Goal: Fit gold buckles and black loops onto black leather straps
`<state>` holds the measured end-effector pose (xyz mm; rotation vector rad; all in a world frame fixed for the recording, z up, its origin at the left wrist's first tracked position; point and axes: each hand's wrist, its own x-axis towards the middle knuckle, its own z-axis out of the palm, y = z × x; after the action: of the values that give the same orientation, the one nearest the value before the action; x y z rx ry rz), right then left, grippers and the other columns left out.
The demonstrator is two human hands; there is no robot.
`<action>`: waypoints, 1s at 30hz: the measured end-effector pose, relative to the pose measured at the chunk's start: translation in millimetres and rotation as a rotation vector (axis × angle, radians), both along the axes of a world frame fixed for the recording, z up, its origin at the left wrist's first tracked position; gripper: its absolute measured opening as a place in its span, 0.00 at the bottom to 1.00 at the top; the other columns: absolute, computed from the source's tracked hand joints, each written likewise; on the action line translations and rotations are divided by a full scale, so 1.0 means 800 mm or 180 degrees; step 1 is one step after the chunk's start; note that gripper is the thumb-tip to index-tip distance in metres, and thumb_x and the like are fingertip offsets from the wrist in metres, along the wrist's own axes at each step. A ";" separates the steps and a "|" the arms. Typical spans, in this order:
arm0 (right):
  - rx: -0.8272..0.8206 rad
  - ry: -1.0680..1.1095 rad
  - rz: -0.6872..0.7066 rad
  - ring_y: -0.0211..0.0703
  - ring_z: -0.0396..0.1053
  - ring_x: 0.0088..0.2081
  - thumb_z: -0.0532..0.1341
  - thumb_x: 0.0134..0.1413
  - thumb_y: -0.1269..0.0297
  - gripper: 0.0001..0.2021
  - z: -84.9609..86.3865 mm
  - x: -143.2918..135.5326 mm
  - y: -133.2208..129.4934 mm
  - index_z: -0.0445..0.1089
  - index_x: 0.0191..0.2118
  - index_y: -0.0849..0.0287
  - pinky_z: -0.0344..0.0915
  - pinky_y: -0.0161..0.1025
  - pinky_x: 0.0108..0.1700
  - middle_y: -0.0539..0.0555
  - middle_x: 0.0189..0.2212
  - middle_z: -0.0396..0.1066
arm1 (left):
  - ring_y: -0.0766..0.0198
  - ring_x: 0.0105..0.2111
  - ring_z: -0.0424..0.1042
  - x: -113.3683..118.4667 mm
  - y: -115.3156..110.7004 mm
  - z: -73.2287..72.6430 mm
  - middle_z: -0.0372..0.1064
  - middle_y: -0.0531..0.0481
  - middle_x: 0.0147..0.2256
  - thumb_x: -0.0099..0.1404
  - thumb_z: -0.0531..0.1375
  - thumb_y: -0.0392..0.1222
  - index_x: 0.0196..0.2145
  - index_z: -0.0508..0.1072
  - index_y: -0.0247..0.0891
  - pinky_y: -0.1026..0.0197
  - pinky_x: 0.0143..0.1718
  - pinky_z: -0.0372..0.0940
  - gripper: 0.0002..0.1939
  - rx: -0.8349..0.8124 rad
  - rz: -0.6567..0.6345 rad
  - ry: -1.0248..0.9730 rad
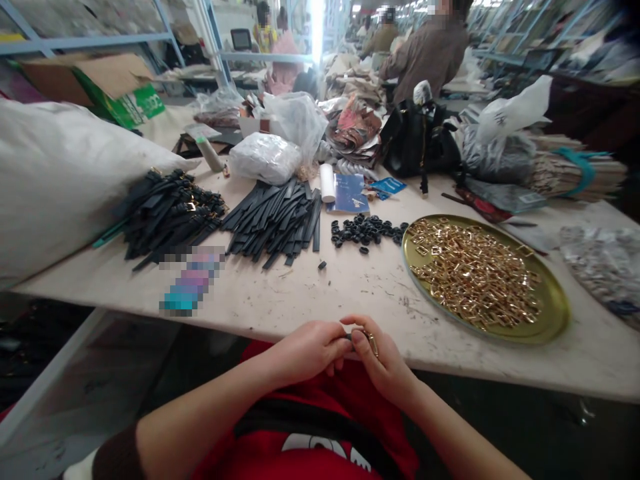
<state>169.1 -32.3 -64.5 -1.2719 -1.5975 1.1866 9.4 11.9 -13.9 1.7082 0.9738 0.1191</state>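
Observation:
My left hand (315, 348) and my right hand (384, 363) meet at the table's front edge, both with closed fingers. A gold metal buckle (373, 344) shows between the thumb and fingers of my right hand. My left fingers pinch a dark piece, seemingly a black strap (349, 338), mostly hidden by the fingers. Beyond my hands lie a pile of flat black straps (280, 223) and a heap of small black loops (367, 230). To the right, a round gold tray (555, 317) holds many gold rectangular buckles (475, 273).
Black straps with gold fittings (167, 213) are heaped at left beside a large white sack (65, 187). A pixelated object (193, 283) lies near the front edge. Behind are a plastic-wrapped bundle (267, 157), a white cylinder (327, 183) and a black handbag (423, 143). A person (430, 50) stands farther back.

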 end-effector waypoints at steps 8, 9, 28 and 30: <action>-0.0125 0.0174 -0.0373 0.36 0.59 0.23 0.49 0.55 0.51 0.15 0.000 0.006 0.013 0.61 0.38 0.57 0.57 0.33 0.25 0.46 0.21 0.59 | 0.68 0.19 0.63 0.003 -0.003 -0.003 0.64 0.55 0.18 0.62 0.46 0.46 0.26 0.70 0.36 0.68 0.21 0.53 0.18 0.0732 -0.0148 0.0396; -0.0030 0.0039 -0.0383 0.36 0.58 0.23 0.50 0.55 0.51 0.14 0.000 0.010 0.023 0.62 0.36 0.57 0.57 0.34 0.25 0.46 0.21 0.59 | 0.67 0.21 0.65 0.000 0.007 -0.003 0.66 0.54 0.19 0.63 0.46 0.47 0.26 0.71 0.36 0.67 0.21 0.53 0.18 0.0947 -0.0163 0.0544; 0.0974 -0.1111 -0.0473 0.44 0.64 0.35 0.53 0.55 0.63 0.08 -0.048 0.052 0.140 0.67 0.34 0.57 0.60 0.42 0.38 0.54 0.32 0.68 | 0.56 0.37 0.70 0.035 0.229 -0.040 0.66 0.33 0.37 0.60 0.45 0.27 0.37 0.69 0.25 0.57 0.38 0.64 0.14 0.2529 0.0979 0.2126; 0.0997 -0.0791 -0.0996 0.44 0.64 0.35 0.53 0.55 0.61 0.08 -0.048 0.053 0.138 0.66 0.36 0.57 0.61 0.42 0.38 0.55 0.32 0.66 | 0.58 0.38 0.69 0.016 0.206 -0.025 0.67 0.38 0.37 0.61 0.47 0.31 0.38 0.69 0.28 0.59 0.41 0.63 0.12 0.2566 0.0957 0.1952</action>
<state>211.7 77.8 -102.8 -1.4337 -1.6075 0.5782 21.9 177.0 -34.3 2.3812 1.8087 0.2101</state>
